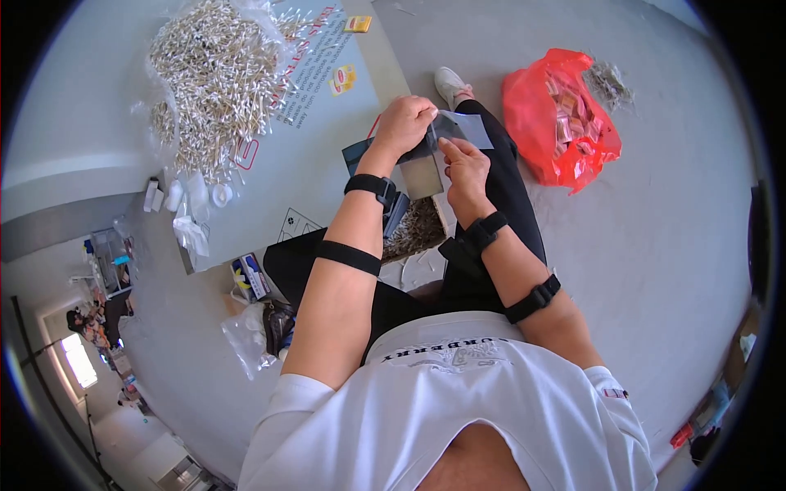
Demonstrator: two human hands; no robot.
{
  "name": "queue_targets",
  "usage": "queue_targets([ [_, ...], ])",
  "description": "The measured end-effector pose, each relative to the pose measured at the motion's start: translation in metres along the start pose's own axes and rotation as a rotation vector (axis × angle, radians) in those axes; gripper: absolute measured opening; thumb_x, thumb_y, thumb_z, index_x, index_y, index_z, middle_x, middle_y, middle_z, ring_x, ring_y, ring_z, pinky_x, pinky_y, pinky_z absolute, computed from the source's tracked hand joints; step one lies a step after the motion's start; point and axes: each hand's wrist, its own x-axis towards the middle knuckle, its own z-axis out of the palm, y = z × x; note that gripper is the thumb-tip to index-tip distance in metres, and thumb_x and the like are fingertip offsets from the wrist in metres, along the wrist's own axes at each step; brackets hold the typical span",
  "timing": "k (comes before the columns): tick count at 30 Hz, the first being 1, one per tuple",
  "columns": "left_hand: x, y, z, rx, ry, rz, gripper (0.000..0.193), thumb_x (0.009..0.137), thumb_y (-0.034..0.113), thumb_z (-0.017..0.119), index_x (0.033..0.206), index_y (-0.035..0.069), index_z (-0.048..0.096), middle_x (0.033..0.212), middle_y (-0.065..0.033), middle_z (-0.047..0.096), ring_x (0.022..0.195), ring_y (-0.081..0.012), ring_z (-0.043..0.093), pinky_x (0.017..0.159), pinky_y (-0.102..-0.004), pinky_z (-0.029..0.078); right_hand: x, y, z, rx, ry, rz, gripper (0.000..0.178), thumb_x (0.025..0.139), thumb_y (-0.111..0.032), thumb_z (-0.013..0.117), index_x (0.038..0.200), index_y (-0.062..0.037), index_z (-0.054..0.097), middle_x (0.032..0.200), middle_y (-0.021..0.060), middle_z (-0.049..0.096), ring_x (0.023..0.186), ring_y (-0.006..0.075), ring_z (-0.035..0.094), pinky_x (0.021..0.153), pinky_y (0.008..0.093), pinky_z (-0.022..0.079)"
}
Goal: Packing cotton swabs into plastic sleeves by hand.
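My left hand (404, 124) is closed, its fingers curled at the upper edge of a thin dark see-through plastic piece (447, 125). My right hand (467, 170) pinches the same piece from the other side with thumb and forefinger. Whether it is a sheet or a small bag I cannot tell. Beside it a pale flat sheet (476, 131) lies over my thigh. Under my hands is a clear-looking tan panel (422, 177), and a dark flat piece (354, 154) shows past my left wrist. Below them, an open carton (446, 214) holds a heap of small brown and whitish bits.
A big heap of cotton swabs (213, 82) in clear plastic covers the left of the grey-blue board (315, 176). Small yellow packets (343, 79) lie on it. Right of my leg a red plastic bag (526, 114) holds several pink packs. A blue-white box (250, 276) stands on the floor.
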Motion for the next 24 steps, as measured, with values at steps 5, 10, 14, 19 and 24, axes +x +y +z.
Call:
queue_targets([
  [5,-0.007,-0.018,-0.021,0.252,-0.090,-0.003,0.017,0.085,0.017,0.061,0.085,0.001,0.066,0.078,-0.0145,0.063,0.075,-0.0340,0.059,0.071,-0.0406,0.048,0.000,0.021,0.006,-0.091,-0.069,-0.065,0.018,0.075,-0.006,0.078,0.067,0.0003,0.063,0.065,-0.0012,0.055,0.060,0.0076,0.044,0.053,0.0271,0.034],
  [10,-0.020,-0.027,-0.031,0.467,-0.056,0.112,0.012,0.081,0.019,0.061,0.077,0.009,0.068,0.082,-0.0089,0.060,0.085,-0.0321,0.056,0.081,-0.0421,0.046,0.012,0.048,-0.001,-0.477,-0.077,-0.387,0.021,0.067,-0.006,0.079,0.061,0.0007,0.060,0.071,0.0064,0.053,0.072,0.0203,0.052,0.064,0.0339,0.039],
  [14,-0.032,-0.021,-0.033,0.442,0.041,0.089,0.009,0.078,0.017,0.066,0.083,0.010,0.066,0.082,-0.0071,0.060,0.087,-0.0310,0.056,0.080,-0.0409,0.046,-0.003,0.037,0.011,-0.627,-0.083,-0.463,0.021,0.068,-0.008,0.079,0.063,0.0020,0.061,0.082,0.0091,0.057,0.079,0.0227,0.056,0.074,0.0342,0.044],
  [19,-0.047,-0.059,-0.065,0.305,0.521,-0.041,0.029,0.070,0.008,0.072,0.097,0.007,0.061,0.098,-0.0110,0.062,0.100,-0.0311,0.055,0.089,-0.0408,0.045,-0.003,0.042,-0.009,-0.556,-0.084,-0.381,0.020,0.074,-0.010,0.078,0.072,0.0013,0.062,0.083,0.0071,0.057,0.078,0.0186,0.054,0.073,0.0317,0.044],
  [24,-0.077,-0.112,-0.163,0.685,0.894,-0.180,0.041,0.065,0.007,0.074,0.102,0.008,0.055,0.103,-0.0141,0.056,0.102,-0.0365,0.050,0.090,-0.0492,0.039,-0.047,0.008,-0.006,-0.383,-0.247,-0.205,0.026,0.086,-0.010,0.071,0.068,-0.0037,0.052,0.063,-0.0067,0.043,0.061,0.0047,0.037,0.055,0.0225,0.031],
])
